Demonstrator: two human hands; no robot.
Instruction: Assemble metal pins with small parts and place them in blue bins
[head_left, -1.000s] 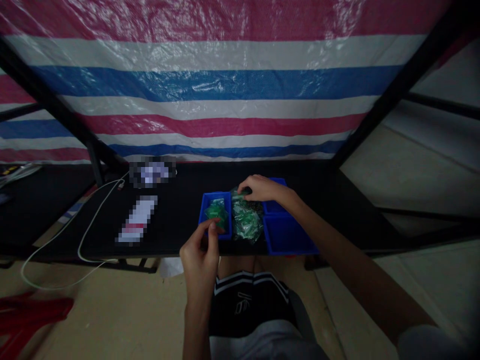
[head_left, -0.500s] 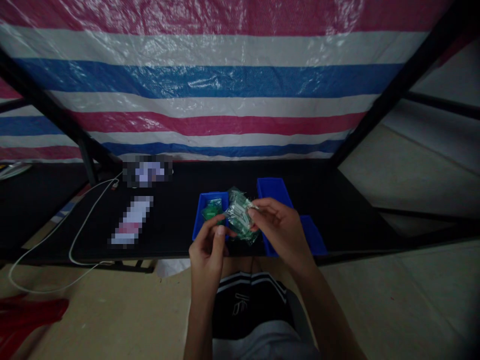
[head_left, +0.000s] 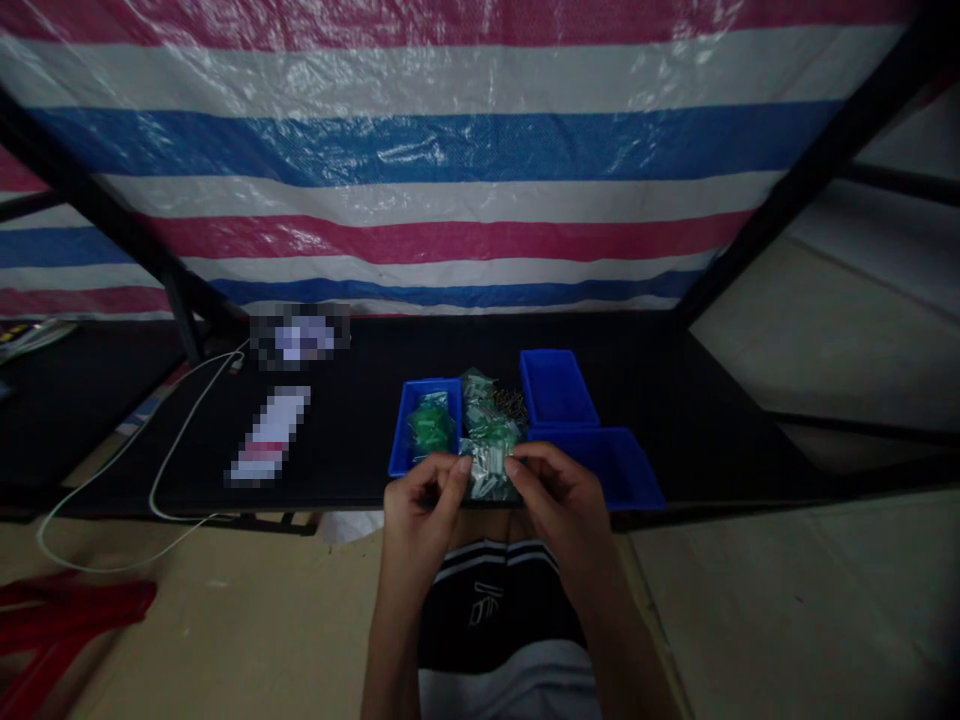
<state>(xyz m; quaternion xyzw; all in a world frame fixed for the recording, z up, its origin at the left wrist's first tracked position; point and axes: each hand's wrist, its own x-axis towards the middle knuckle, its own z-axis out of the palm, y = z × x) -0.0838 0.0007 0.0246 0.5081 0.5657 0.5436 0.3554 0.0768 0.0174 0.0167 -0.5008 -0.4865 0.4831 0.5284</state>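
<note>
A small clear plastic bag (head_left: 489, 480) with pale pieces inside is stretched between my two hands at the front edge of the black table. My left hand (head_left: 424, 500) pinches its left side between thumb and fingers. On the opposite side, my right hand (head_left: 562, 500) pinches the bag the same way. Just behind it lies a heap of similar clear bags (head_left: 480, 395) with green and white contents. Small dark and brass-coloured screw-like pieces (head_left: 511, 404) lie loose beside that heap. Left of the heap, a blue bin (head_left: 397, 440) holds bags with green contents (head_left: 432, 425).
Two more blue bins stand on the right, one farther back (head_left: 559, 385) and one near the front edge (head_left: 626, 470). A white cable (head_left: 161, 470) loops over the table's left end. Striped sheeting (head_left: 450, 150) hangs behind, between black frame posts.
Both hands have come down and nearer to me with the bag, which is now held at both sides. The right hand has left the heap, uncovering the loose pieces and the right bins.
</note>
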